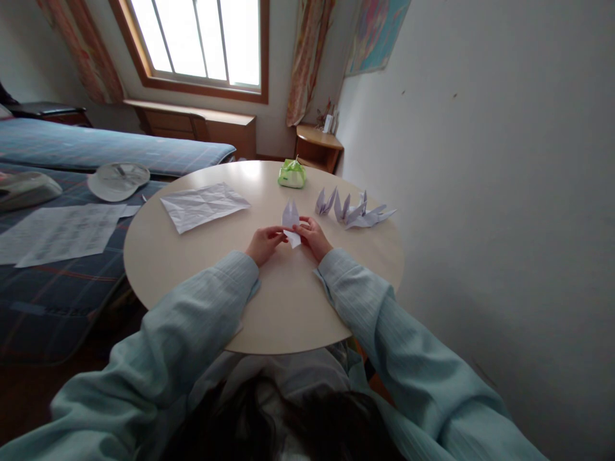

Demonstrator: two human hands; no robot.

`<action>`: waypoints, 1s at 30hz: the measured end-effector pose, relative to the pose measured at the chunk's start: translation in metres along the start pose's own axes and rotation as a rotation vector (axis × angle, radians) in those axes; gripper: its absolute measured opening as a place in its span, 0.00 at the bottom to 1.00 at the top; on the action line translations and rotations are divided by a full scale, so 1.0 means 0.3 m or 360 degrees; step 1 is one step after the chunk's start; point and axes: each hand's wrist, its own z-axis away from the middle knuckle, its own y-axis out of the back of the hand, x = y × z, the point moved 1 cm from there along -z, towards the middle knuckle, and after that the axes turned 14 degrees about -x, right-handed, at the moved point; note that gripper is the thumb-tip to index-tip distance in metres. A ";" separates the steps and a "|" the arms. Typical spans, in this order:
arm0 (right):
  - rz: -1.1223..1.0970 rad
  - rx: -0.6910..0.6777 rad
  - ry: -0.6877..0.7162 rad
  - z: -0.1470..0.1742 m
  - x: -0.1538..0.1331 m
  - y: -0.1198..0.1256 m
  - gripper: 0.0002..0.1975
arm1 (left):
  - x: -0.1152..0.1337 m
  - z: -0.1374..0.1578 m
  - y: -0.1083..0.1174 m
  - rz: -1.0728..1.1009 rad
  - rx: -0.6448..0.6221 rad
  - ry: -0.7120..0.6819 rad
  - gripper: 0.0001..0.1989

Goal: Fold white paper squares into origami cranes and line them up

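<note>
A partly folded piece of white origami paper (291,214) is held just above the middle of the round table (187,269). It has two upright points and a flap hanging below. My left hand (266,243) pinches its lower left side with the fingers closed. From the right, my right hand (313,237) grips the same paper, its thumb and fingers pressed on it. Several folded paper cranes (353,210) stand to the right of my hands. A creased sheet of white paper (206,206) lies flat to the left.
A green tissue pack (291,173) sits at the table's far edge. On the left, a bed (72,301) carries printed sheets (67,234) and a white cap (119,181). A white wall (490,192) runs close along the right. A small corner cabinet (319,137) stands beyond the table.
</note>
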 end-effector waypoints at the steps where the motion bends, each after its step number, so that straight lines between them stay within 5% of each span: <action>1: 0.0013 -0.0009 0.0001 0.000 0.000 0.001 0.19 | 0.003 0.000 0.000 0.0002 0.0012 -0.0009 0.16; 30: 0.0122 -0.0094 0.0046 0.009 -0.006 -0.011 0.27 | 0.040 0.011 0.004 -0.0130 0.0023 -0.0085 0.15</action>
